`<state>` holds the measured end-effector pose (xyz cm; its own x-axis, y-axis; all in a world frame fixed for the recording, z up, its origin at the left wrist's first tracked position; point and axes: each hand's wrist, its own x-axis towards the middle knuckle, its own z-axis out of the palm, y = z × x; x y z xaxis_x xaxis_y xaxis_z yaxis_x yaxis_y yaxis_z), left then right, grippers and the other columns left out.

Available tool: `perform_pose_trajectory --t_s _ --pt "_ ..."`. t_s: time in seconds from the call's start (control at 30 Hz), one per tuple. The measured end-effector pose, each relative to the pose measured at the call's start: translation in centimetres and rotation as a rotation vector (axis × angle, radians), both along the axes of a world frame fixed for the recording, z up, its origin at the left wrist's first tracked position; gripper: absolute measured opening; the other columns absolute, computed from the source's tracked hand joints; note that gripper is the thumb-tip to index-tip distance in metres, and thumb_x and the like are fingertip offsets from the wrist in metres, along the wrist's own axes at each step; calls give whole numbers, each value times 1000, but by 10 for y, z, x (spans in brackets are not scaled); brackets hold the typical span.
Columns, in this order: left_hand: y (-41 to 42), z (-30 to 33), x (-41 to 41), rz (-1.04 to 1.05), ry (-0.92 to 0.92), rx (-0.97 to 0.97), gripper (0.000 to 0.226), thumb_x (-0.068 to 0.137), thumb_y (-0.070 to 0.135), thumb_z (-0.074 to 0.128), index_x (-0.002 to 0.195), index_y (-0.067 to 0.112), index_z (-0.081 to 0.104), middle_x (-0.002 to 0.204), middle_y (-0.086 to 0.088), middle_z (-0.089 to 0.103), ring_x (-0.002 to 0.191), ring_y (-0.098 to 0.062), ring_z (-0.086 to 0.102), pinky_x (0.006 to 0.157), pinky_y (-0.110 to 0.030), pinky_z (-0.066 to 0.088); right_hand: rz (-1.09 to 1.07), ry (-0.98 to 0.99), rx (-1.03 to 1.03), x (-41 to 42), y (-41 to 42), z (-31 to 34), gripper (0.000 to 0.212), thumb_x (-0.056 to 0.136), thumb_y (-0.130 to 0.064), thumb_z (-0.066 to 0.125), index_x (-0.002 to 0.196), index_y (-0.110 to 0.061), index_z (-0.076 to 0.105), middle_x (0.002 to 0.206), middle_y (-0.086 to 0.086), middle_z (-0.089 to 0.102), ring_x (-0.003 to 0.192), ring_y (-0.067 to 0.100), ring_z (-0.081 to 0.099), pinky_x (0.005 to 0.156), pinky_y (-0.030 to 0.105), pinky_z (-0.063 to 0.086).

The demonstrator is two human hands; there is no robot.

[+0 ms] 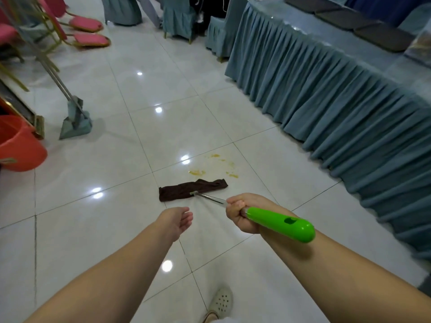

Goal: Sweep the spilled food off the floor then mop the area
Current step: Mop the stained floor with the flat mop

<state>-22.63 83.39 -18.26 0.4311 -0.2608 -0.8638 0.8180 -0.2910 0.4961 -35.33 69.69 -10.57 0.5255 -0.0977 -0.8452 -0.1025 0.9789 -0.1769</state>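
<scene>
A mop with a dark brown cloth head (192, 190) lies flat on the white tiled floor, its metal pole running back to a green handle (281, 223). My right hand (241, 214) grips the pole just below the green handle. My left hand (178, 220) hovers beside it, fingers relaxed and holding nothing. Yellow food smears (213, 166) stain the tile just beyond the mop head. A grey broom and dustpan set (75, 122) leans upright at the left.
A long table with a pleated blue skirt (326, 96) runs along the right. An orange bucket (19, 148) sits at the left edge. Pink-seated chairs (86, 31) and covered chairs (179, 17) stand at the back. My shoe (220, 301) is at the bottom.
</scene>
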Motion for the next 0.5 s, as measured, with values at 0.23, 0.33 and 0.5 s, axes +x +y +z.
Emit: perform_pose_trajectory --t_s 0.23,0.33,0.5 --pt "-59 17 -25 -113 30 -93 15 96 9 50 83 3 57 74 -10 59 63 -17 57 43 -17 52 63 61 2 14 -18 10 27 97 -3 39 71 -7 37 46 3 35 23 8 36 24 13 31" --pt "-63 19 -29 -95 73 -130 22 97 10 47 79 3 55 76 -10 59 63 -17 55 37 -16 49 59 63 30 18 -8 11 23 98 -4 35 76 0 40 41 11 43 21 9 36 23 13 31" --pt "-49 20 -11 -178 108 -145 28 96 3 47 71 -1 58 71 -11 60 62 -17 55 38 -17 50 52 70 54 29 14 5 22 96 0 32 81 6 46 48 15 50 22 9 39 24 13 33"
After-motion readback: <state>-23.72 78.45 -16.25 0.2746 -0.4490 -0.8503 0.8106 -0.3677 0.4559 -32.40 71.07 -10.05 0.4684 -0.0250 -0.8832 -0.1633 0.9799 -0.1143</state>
